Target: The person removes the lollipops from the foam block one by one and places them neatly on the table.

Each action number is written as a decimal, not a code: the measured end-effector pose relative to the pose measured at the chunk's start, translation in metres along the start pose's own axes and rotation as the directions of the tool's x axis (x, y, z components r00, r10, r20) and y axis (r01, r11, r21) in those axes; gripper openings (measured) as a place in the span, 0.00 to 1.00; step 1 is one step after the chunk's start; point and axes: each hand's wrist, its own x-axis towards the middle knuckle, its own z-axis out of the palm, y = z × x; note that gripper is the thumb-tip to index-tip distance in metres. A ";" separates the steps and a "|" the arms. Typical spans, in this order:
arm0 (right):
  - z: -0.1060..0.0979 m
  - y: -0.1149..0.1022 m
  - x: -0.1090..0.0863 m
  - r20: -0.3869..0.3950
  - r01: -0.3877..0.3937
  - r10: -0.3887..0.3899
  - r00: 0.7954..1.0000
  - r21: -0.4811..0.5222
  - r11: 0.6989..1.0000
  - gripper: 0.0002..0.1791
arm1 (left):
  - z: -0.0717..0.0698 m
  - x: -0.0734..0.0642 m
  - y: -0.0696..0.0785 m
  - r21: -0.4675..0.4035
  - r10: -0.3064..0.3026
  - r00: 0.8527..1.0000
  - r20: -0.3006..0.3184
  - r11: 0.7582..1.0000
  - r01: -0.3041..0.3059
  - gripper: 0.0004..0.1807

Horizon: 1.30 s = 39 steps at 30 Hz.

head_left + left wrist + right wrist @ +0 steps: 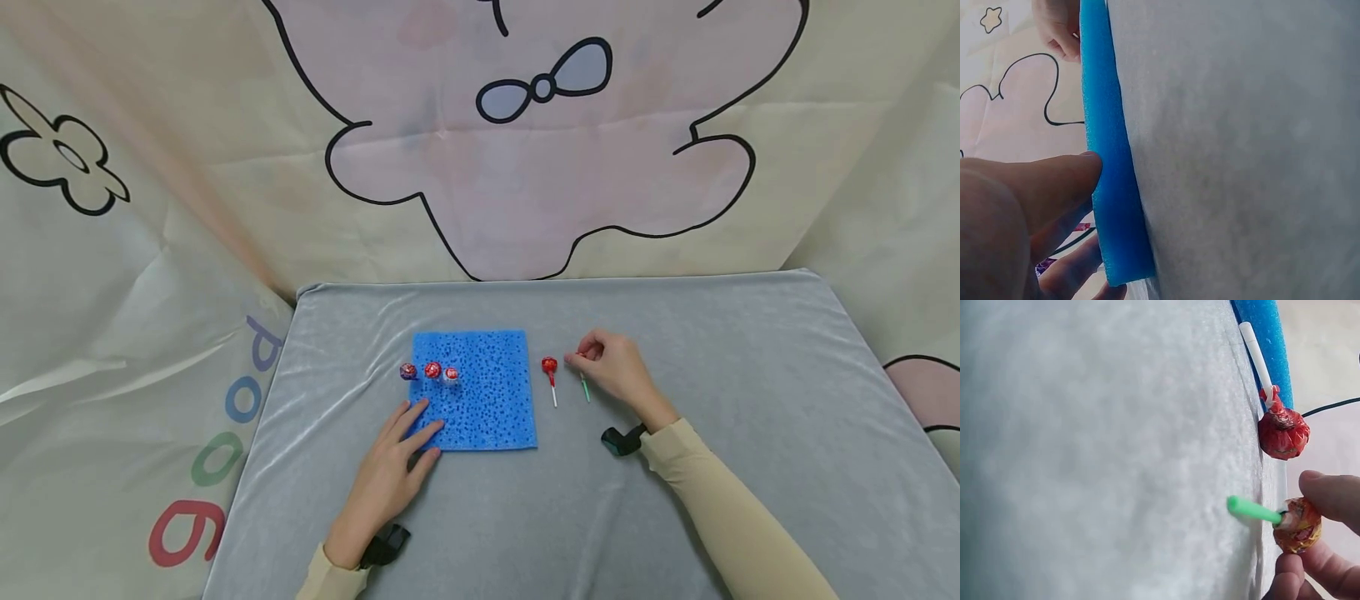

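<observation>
Beside the blue foam block (487,400), my right hand (611,367) pinches the wrapped head of a lollipop (1297,526) between thumb and fingers. Its wrapper is orange and yellow, and its green stick (585,388) points toward me. Just left of that hand lies a red lollipop (550,367) with a white stick. My left hand (386,475) rests with spread fingers on the lower left corner of the foam. Several lollipops stand in the foam's left part: a dark one (407,372), a red one (432,369) and a red-and-white one (451,376).
A grey cloth (675,333) covers the table. Behind it hangs a cream curtain (262,208) with printed cartoon outlines, and more printed cloth stands at both sides. Dark wrist cameras (622,441) are worn on both arms.
</observation>
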 end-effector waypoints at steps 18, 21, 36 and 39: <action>0.001 -0.007 -0.001 0.015 -0.026 0.026 1.000 -0.011 1.000 0.15 | -0.001 0.000 0.000 0.012 0.017 1.000 -0.019 1.000 -0.016 0.23; 0.000 -0.013 -0.002 -0.004 -0.002 0.002 1.000 -0.013 1.000 0.16 | -0.001 0.000 0.001 0.009 0.014 1.000 -0.017 1.000 -0.013 0.23; 0.004 -0.061 -0.007 -0.040 0.280 -0.278 0.960 0.058 0.958 0.18 | -0.001 -0.001 -0.001 0.006 0.012 1.000 -0.010 1.000 -0.012 0.23; 0.009 -0.071 -0.006 -0.025 0.336 -0.335 0.942 0.061 0.940 0.18 | -0.001 -0.001 -0.001 0.000 0.010 1.000 -0.006 1.000 -0.010 0.23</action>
